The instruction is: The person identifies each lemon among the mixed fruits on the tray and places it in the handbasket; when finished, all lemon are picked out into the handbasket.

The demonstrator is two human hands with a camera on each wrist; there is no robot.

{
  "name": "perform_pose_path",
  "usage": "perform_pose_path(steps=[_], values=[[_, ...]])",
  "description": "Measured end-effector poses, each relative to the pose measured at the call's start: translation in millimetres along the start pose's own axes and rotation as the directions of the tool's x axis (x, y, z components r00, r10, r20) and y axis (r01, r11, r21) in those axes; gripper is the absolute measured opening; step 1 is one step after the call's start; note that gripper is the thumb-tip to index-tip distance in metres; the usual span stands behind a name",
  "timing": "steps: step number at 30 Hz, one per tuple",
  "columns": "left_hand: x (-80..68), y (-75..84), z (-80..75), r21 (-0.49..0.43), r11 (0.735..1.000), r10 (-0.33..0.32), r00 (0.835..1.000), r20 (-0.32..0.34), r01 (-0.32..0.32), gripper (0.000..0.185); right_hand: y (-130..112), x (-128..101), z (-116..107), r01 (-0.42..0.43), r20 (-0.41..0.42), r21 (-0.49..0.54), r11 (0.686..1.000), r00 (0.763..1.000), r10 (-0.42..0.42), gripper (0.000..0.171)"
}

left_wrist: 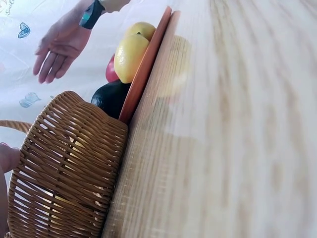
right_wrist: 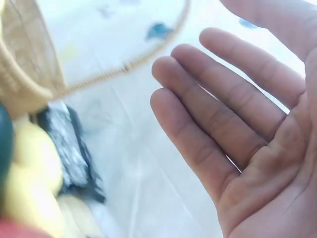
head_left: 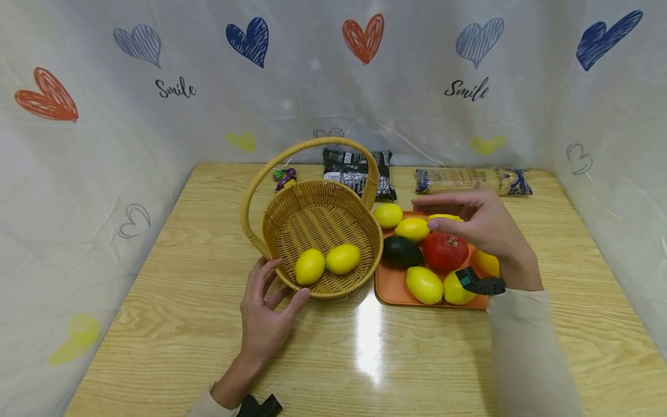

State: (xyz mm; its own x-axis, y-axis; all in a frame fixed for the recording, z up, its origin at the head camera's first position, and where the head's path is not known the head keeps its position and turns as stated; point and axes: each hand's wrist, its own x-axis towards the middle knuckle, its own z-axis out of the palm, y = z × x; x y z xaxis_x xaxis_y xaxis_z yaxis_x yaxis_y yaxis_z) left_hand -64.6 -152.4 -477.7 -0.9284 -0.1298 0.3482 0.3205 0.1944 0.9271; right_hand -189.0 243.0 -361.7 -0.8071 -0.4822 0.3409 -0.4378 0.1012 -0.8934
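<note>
The wicker basket (head_left: 318,214) has an arched handle and holds two lemons (head_left: 310,266). My left hand (head_left: 268,313) holds the basket's near left rim, fingers and thumb against it; the left wrist view shows only a fingertip at the rim. Over the orange tray (head_left: 396,289) hovers my right hand (head_left: 482,223), fingers extended, palm bare in the right wrist view. On the tray are several lemons (head_left: 424,285), a dark green avocado (head_left: 402,252) and a red pomegranate (head_left: 446,251). A yellow fruit (head_left: 487,263) is partly hidden by the right wrist.
Behind the basket lies a black snack packet (head_left: 359,171), with small wrapped candies (head_left: 285,176) to its left. A long patterned package (head_left: 474,180) is at the back right. A white cloth with hearts hangs behind the wooden table (head_left: 198,301).
</note>
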Motion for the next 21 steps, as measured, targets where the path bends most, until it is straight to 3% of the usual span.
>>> perform_pose_path(steps=[6, 11, 13, 16, 19, 21], values=[[-0.6, -0.7, -0.3, -0.016, 1.000, -0.011, 1.000, -0.003, 0.011, 0.071, 8, -15, -28, 0.015, -0.108, 0.028, 0.999, 0.994, -0.012, 0.038], [-0.8, -1.5, -0.4, -0.015, 1.000, -0.010, 1.000, -0.002, 0.010, 0.070, 16, -24, -45, -0.148, -0.187, -0.127, 0.981, 0.975, 0.123, 0.037], [-0.7, -0.9, -0.4, -0.015, 1.000, -0.008, 1.000, 0.000, 0.008, 0.070, 19, -26, -49, -0.259, -0.211, -0.219, 0.941, 0.954, 0.213, 0.037], [-0.6, -0.3, -0.1, -0.016, 1.000, -0.007, 1.000, -0.002, 0.007, 0.070, 24, -30, -56, -0.408, -0.227, -0.345, 0.845, 0.910, 0.346, 0.043], [-0.3, -0.1, 0.1, -0.014, 1.000, -0.009, 1.000, -0.003, 0.008, 0.070, 31, -32, -62, -0.484, -0.219, -0.447, 0.753, 0.875, 0.432, 0.049], [-0.4, -0.2, 0.3, -0.013, 1.000, -0.010, 1.000, -0.002, 0.010, 0.070, 35, -33, -66, -0.497, -0.204, -0.498, 0.711, 0.864, 0.460, 0.049]])
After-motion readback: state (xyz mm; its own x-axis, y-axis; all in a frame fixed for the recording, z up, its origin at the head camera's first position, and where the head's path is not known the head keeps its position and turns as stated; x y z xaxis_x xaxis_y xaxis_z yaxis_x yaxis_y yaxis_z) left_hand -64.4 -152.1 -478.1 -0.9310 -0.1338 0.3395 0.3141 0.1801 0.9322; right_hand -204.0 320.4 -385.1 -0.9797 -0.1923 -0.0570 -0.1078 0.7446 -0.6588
